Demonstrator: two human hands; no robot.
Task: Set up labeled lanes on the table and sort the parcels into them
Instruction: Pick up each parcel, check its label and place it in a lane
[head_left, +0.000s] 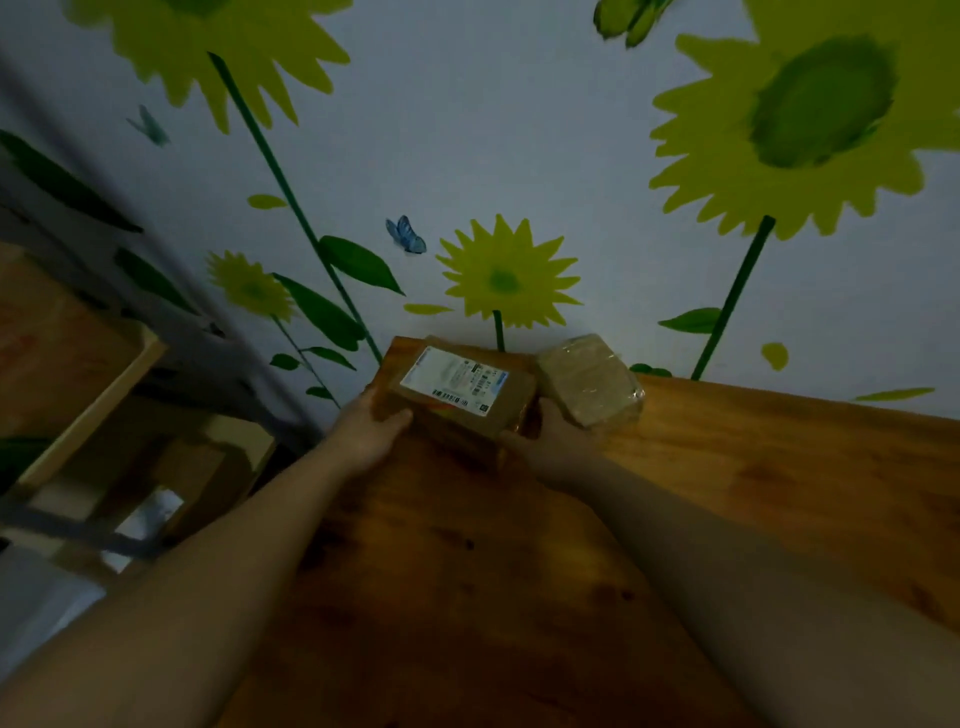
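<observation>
Box (457, 397) at 12 o'clock by the table's (779, 467) far edge, label (451, 382) up, I judge for reading its lane: my left hand (374, 428) grips its 9 o'clock end, thumb on top; right hand (543, 439) at its 3 o'clock end, grip hidden; wrapped parcel (589, 382) just beside.

dim, bluish, soft all over

the room is underlit with a cool cast; the wall (467, 130) reads grey-blue. brightest is the white label (452, 382) on the brown parcel (506, 410), its print unreadable. the shelf (78, 374) at left smears with blur. wide-angle bending tilts the table (779, 467), which darkens toward the near edge.
</observation>
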